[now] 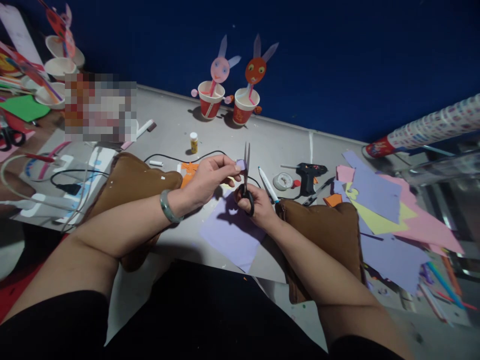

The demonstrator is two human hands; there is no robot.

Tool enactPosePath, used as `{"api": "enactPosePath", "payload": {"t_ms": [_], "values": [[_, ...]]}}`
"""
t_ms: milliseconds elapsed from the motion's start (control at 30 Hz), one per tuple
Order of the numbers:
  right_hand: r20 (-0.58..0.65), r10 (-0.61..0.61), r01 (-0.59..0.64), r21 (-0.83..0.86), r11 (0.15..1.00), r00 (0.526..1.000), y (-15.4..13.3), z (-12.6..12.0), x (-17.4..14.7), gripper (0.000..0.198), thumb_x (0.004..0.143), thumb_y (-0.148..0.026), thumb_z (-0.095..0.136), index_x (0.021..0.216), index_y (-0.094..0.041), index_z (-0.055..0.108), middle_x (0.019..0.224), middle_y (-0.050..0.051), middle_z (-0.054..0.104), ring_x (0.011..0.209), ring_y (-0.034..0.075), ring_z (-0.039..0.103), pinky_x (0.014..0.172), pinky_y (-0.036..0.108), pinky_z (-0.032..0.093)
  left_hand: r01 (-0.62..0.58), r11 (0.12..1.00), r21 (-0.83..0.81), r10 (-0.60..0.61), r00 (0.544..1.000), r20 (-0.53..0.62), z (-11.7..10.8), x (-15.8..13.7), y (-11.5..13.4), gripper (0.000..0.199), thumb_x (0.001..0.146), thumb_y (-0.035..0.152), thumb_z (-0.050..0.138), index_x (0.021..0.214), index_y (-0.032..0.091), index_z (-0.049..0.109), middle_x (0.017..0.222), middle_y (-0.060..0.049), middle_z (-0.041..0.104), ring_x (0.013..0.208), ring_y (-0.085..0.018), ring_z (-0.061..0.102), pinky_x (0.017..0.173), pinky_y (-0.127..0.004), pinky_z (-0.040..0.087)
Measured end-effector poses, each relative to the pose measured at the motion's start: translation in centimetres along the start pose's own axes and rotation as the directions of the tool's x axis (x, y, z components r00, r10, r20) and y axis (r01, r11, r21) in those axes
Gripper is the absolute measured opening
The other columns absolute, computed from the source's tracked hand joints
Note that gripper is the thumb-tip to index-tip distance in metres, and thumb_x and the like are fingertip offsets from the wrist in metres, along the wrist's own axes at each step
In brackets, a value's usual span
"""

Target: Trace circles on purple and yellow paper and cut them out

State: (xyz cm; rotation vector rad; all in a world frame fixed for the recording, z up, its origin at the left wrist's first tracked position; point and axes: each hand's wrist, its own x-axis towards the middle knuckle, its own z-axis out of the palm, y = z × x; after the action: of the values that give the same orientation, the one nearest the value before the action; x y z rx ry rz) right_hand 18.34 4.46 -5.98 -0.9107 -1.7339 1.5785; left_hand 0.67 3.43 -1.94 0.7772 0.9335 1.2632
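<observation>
Between the thumb and fingers of my left hand is a small purple paper piece. My right hand grips black-handled scissors, their blades pointing up and slightly parted right beside that piece. Below both hands a larger purple paper sheet lies on the grey table, with my hands' shadow across it. A white marker lies just right of the scissors. Orange paper scraps are by my left hand. My forearms rest over two brown cushions.
Two paper cups with rabbit heads stand at the back wall. A black glue gun, a tape roll and a yellow bottle are on the table. Coloured paper piles right; a power strip with cables lies left.
</observation>
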Motion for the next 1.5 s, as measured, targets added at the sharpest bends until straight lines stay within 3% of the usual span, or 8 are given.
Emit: {"api": "enactPosePath", "payload": {"t_ms": [867, 1500], "values": [[0.008, -0.002, 0.002, -0.024, 1.000, 1.000, -0.46, -0.02, 0.03, 0.065, 0.066, -0.081, 0.077, 0.065, -0.020, 0.054, 0.059, -0.003, 0.052, 0.057, 0.011, 0.042, 0.057, 0.029, 0.034, -0.078, 0.997, -0.001, 0.078, 0.997, -0.012, -0.15, 0.16, 0.26, 0.020, 0.072, 0.023, 0.080, 0.069, 0.017, 0.061, 0.063, 0.001, 0.064, 0.063, -0.009, 0.063, 0.057, -0.020, 0.050], [0.026, 0.006, -0.006, -0.002, 1.000, 1.000, -0.76, -0.03, 0.02, 0.060, 0.068, -0.074, 0.080, 0.064, -0.020, 0.054, 0.055, -0.004, 0.052, 0.053, 0.010, 0.043, 0.055, 0.029, 0.033, -0.104, 0.993, 0.048, 0.106, 0.994, -0.023, -0.36, 0.32, 0.59, 0.025, 0.073, 0.030, 0.081, 0.070, 0.018, 0.060, 0.066, 0.001, 0.064, 0.065, -0.009, 0.062, 0.058, -0.021, 0.049]]}}
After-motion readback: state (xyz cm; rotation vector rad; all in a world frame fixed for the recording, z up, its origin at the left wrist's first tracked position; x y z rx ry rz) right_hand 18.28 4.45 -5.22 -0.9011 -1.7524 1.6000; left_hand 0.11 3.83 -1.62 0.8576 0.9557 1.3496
